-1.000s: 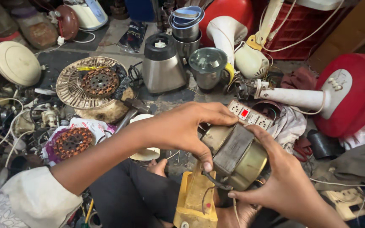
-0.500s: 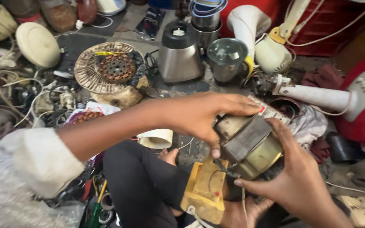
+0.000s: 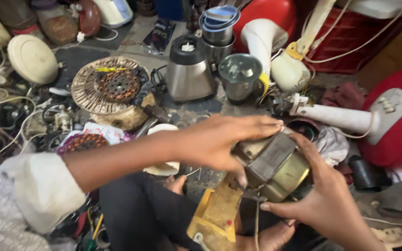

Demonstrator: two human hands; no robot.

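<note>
Both hands grip the motor: left hand on top, right hand beneath, now nearer the yellow base; its underside stays hidden.

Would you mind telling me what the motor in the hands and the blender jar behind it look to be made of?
The motor looks like dull, tarnished metal with a brassy sheen on its rounded end. The blender jar appears to be brushed steel, grey and softly reflective, with a dark, probably plastic, lid.
</note>
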